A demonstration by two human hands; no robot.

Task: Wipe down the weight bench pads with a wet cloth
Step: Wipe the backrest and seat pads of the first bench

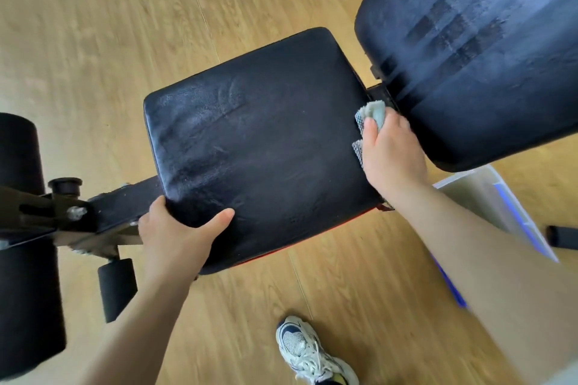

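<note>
A: What's furthest left?
B: A black roller [22, 228]. Next comes the left hand [175, 236], its grip clasped round the near corner of the seat pad [266, 134], thumb on top.
A: And the cloth [373, 114]?
B: At the right edge of the seat pad, bunched in the grip of the right hand [392, 155], just before the streaked back pad [469, 66].

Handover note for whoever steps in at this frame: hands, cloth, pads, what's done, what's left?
The left hand grips the near corner of the black leather square seat pad.
The right hand holds the crumpled pale green cloth at that pad's right edge, beside the gap to the black leather back pad.
Done: wet streaks on the back pad, smears on the seat pad.
Left: probably the seat pad's edges.
</note>
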